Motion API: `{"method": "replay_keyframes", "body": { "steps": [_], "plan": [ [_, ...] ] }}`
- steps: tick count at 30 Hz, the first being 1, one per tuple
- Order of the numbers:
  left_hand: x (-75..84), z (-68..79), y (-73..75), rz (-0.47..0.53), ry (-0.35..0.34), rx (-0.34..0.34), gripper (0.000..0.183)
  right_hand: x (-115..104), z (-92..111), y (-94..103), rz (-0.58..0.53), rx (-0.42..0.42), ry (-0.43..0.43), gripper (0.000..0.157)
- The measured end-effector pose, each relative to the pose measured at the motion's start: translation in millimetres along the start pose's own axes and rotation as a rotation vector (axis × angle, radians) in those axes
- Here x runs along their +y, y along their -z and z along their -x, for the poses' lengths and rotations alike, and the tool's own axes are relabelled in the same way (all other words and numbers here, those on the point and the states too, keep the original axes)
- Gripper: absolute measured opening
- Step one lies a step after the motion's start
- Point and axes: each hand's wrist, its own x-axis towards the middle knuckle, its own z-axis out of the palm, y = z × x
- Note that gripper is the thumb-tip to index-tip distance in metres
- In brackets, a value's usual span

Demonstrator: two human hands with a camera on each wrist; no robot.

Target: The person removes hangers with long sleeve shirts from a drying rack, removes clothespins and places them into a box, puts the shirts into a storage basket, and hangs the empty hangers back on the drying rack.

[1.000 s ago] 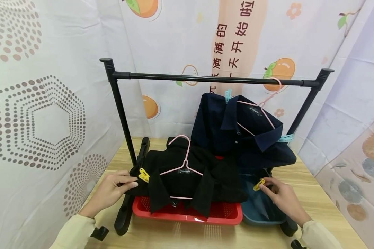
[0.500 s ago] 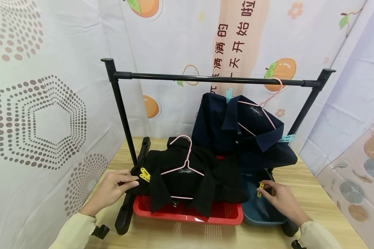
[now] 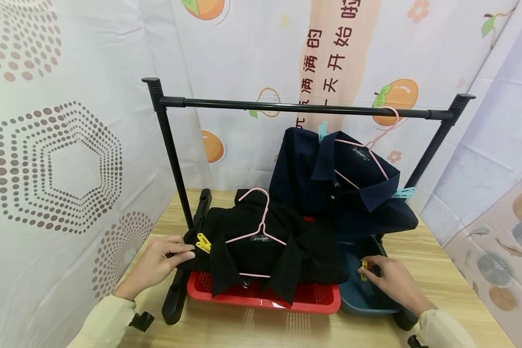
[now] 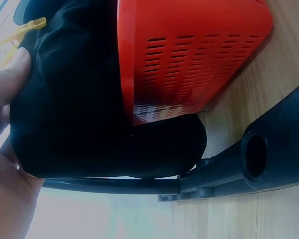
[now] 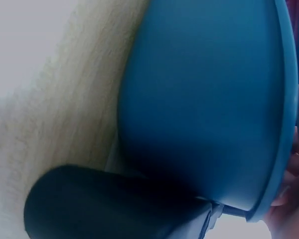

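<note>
My left hand [image 3: 158, 263] pinches the shoulder edge of a black collared shirt [image 3: 317, 253], thumb on top of the cloth in the left wrist view. Just beside those fingertips, a yellow clothespin [image 3: 203, 243] is clipped on the shirt. A pink hanger [image 3: 262, 226] lies inside the shirt, its hook off the rail. My right hand [image 3: 396, 281] pinches another yellow clothespin [image 3: 364, 270] over the blue basin [image 3: 369, 310]. In the right wrist view the basin's wall [image 5: 209, 99] hides most of that hand.
The black shirt lies over a red basket [image 3: 265, 302]. A navy shirt [image 3: 300, 169] with light-blue clothespins [image 3: 403, 193] hangs on a pink hanger from the black rack's rail [image 3: 261, 105]. The rack's feet [image 3: 176, 299] stand on the wooden table [image 3: 226, 333].
The yellow clothespin in my right hand has turned from slanted to nearly upright, and that hand has dipped slightly. My left hand keeps its grip on the black shirt.
</note>
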Motion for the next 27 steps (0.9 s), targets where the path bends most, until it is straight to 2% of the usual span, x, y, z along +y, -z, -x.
{"method": "replay_keyframes", "body": {
  "steps": [17,27],
  "plan": [
    [0.2,1.9,0.0,0.013,0.024,-0.015,0.018,-5.1,0.3,2.1,0.211,-0.058,0.061,0.030],
    [0.3,1.0,-0.4,0.018,0.026,-0.011,0.017,-9.3,-0.2,1.4,0.263,-0.068,0.099,0.025]
  ]
}}
